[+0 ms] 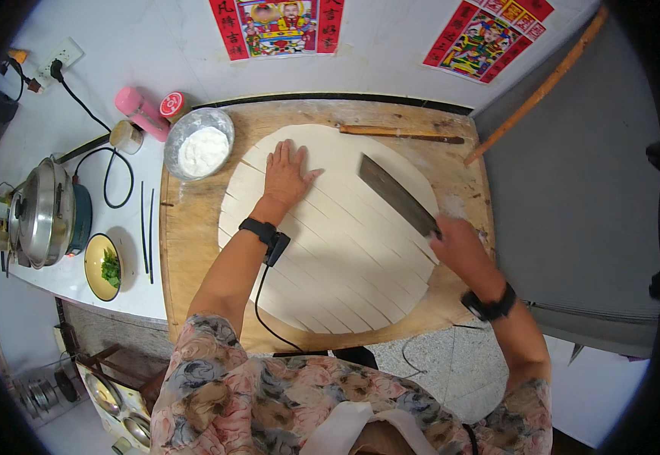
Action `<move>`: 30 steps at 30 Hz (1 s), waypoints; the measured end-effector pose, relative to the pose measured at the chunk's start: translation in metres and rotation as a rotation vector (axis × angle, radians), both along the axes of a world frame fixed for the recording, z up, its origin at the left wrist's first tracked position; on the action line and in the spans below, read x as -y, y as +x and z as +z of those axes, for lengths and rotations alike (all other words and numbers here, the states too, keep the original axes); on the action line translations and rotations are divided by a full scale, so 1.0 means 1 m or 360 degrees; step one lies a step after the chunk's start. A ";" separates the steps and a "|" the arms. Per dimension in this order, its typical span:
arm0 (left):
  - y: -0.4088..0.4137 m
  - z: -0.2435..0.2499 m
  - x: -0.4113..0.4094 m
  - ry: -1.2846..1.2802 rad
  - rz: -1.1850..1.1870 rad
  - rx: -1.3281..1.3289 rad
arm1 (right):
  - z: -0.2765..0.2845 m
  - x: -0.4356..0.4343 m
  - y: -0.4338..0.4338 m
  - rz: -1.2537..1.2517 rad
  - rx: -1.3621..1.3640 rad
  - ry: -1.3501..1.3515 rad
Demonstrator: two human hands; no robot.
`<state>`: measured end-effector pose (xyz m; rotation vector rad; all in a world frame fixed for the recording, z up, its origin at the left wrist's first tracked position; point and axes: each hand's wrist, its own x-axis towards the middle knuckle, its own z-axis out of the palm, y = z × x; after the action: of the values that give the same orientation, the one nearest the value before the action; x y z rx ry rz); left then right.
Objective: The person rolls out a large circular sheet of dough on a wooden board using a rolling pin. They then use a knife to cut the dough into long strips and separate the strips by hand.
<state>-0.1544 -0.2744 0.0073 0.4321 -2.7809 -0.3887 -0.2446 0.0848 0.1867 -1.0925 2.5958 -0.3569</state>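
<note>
A large round sheet of dough (335, 273) lies flat on the wooden board (193, 296), with several slanting parallel cuts across it. My left hand (289, 173) rests palm down on the dough's upper left, fingers apart and holding nothing. In my right hand (461, 242) is the handle of a cleaver (395, 190). Its dark, slightly blurred blade points up and left over the right part of the sheet. Whether the blade touches the dough, I cannot tell. Both wrists wear black straps.
A metal bowl of flour (203, 152) stands at the board's upper left corner. Along the far edge lies a wooden rolling pin (401, 134). To the left are black chopsticks (147, 233), a yellow bowl with greens (102, 266) and a lidded electric pot (45, 213). A wooden stick (540, 85) leans at right.
</note>
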 end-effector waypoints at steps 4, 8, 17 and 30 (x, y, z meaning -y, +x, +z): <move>0.012 -0.019 0.026 -0.0003 -0.0038 0.0117 | -0.050 0.119 -0.028 0.0145 -0.0137 -0.0185; 0.010 -0.017 0.021 0.0096 -0.0023 0.0139 | -0.063 0.190 -0.042 0.0202 -0.0150 -0.0168; 0.011 -0.015 0.023 0.0044 -0.0035 0.0097 | -0.069 0.191 -0.055 0.0361 -0.0232 -0.0049; -0.012 0.004 -0.162 0.0303 -0.0763 0.0130 | -0.027 0.000 -0.032 0.0204 -0.0075 0.0105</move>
<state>-0.1668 -0.1124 0.0111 -0.1957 -2.9191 -0.7608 -0.2770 0.0846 0.1600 -1.2508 2.5417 -0.2173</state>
